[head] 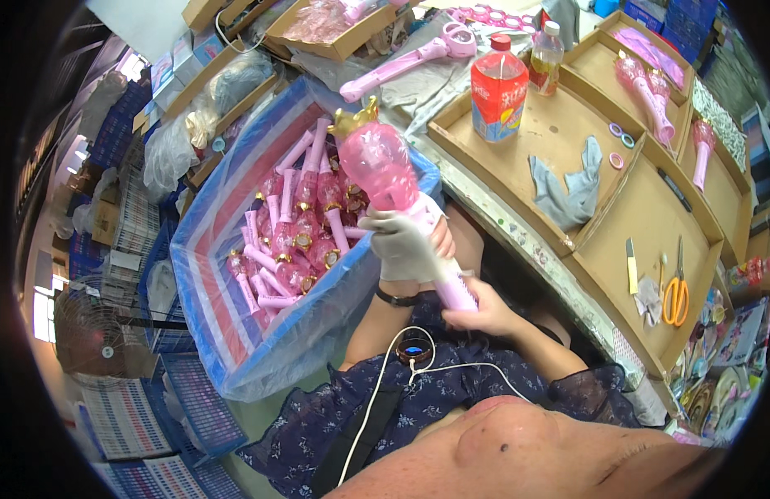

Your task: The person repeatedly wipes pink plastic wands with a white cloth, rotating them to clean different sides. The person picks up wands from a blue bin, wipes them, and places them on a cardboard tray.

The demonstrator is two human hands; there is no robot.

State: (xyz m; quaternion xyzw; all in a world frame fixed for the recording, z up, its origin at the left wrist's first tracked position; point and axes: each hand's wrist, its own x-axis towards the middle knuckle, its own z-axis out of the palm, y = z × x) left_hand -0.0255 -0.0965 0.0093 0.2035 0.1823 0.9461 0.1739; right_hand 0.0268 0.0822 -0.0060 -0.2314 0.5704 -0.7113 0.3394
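A pink plastic toy wand (385, 162) with a clear pink globe and a gold crown is held up in front of my body, tilted with its crown to the upper left. My left hand (406, 246), in a white glove that leaves the fingertips bare, wraps around the wand just below the globe. Lower down, the bare fingers of my right hand (484, 307) grip the end of the pale pink handle. Beside my left arm stands a large bin lined with blue plastic (310, 349), and many similar pink wands (307, 227) lie heaped inside it.
Cardboard trays (650, 249) on the right hold orange-handled scissors (676, 299), a utility knife (631, 265), a black marker (674, 189) and a grey cloth (569, 184). A red-labelled bottle (499, 87) stands near the table edge. A fan (104, 337) is at far left.
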